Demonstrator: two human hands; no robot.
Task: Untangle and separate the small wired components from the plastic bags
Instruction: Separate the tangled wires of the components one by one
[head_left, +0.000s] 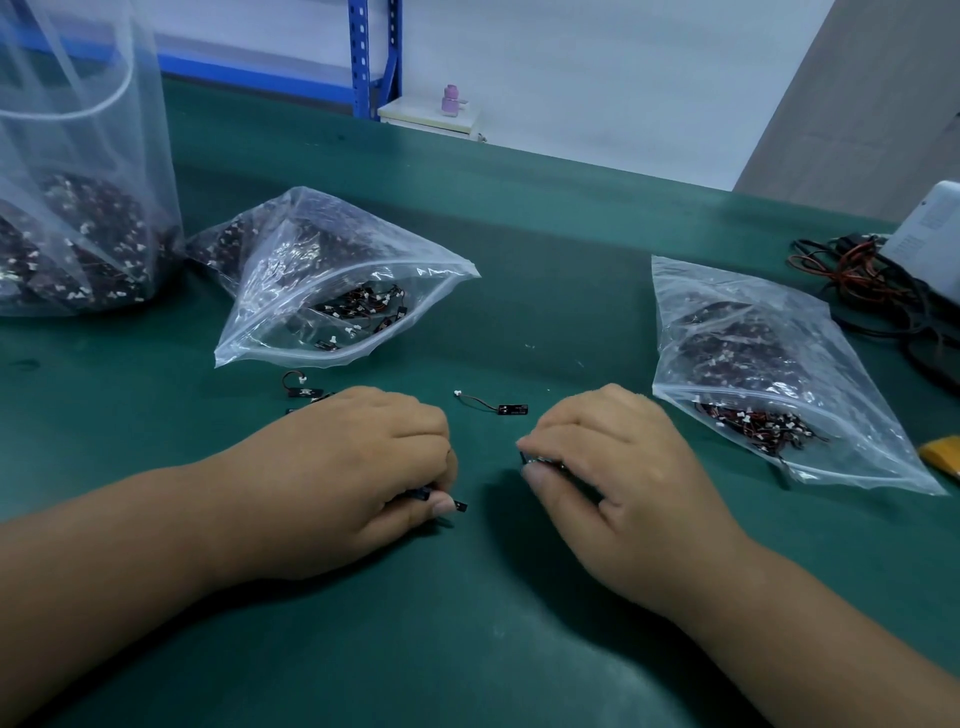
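Note:
My left hand (358, 467) rests on the green mat, its fingers closed on small black wired components (441, 504) that poke out by the thumb. My right hand (618, 467) pinches another small black component (530, 458) between thumb and fingers. One separated component (498, 407) with a thin wire and white plug lies between the hands, a little farther off. Two more loose components (301, 388) lie behind my left hand. An open zip bag (332, 291) of tangled components lies at centre left. A second zip bag (769, 374) lies at right.
A tall clear bag (78, 208) holding more components stands at far left. Black and red cables (862, 280) and a white device (930, 228) sit at far right, with a yellow object (943, 452) at the right edge. Blue shelving (371, 57) stands beyond the table.

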